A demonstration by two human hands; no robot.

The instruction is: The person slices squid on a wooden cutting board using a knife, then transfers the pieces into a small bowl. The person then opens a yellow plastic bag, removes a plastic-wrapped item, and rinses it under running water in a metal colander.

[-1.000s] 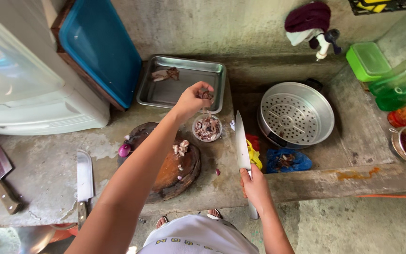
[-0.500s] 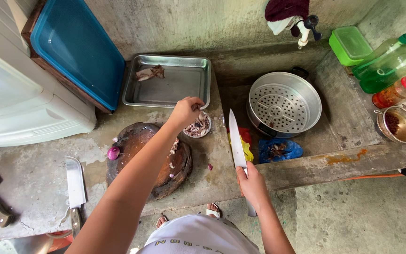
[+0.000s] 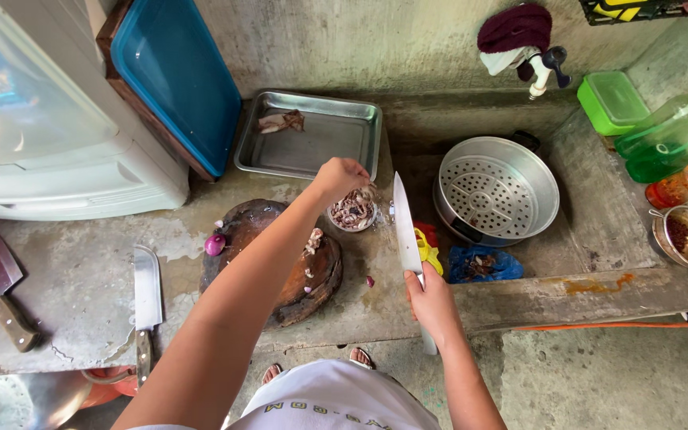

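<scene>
Lowered onto the small bowl (image 3: 352,213), left hand (image 3: 340,177) fingers pinch scraps; right hand (image 3: 433,302) grips knife (image 3: 406,232).

In my right hand (image 3: 433,304) the knife (image 3: 405,227) has a smooth, bright steel blade. At twelve o'clock the metal tray (image 3: 336,135) looks dull and brushed; at two o'clock the steamer pot (image 3: 497,189) shines as perforated metal. My round chopping block (image 3: 280,259) is dark, wet, rough wood. The counter (image 3: 65,287) is coarse, stained concrete. At nine o'clock the cleaver (image 3: 146,296) has matt steel and a wooden handle.
</scene>
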